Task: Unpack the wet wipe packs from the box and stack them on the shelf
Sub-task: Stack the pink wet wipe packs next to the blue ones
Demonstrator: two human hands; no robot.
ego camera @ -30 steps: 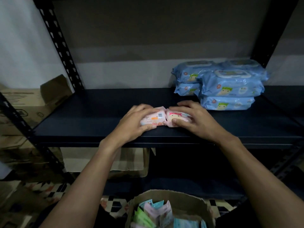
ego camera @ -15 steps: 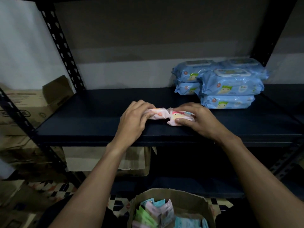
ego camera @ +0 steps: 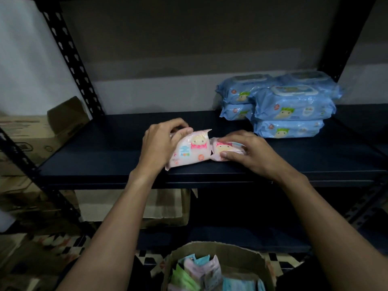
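Left hand [ego camera: 160, 143] grips tilted pink pack [ego camera: 189, 151]; right hand [ego camera: 249, 153] pinches second pink pack [ego camera: 224, 150]
Both on shelf [ego camera: 105, 156]; print unreadable

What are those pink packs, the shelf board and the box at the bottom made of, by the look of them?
Pink packs: thin glossy plastic film, judging by the sheen and crimped ends. Shelf board: probably painted metal or laminate; dark, smooth, matte, too dim to settle. Box: brown cardboard, with a rough, torn-looking rim.
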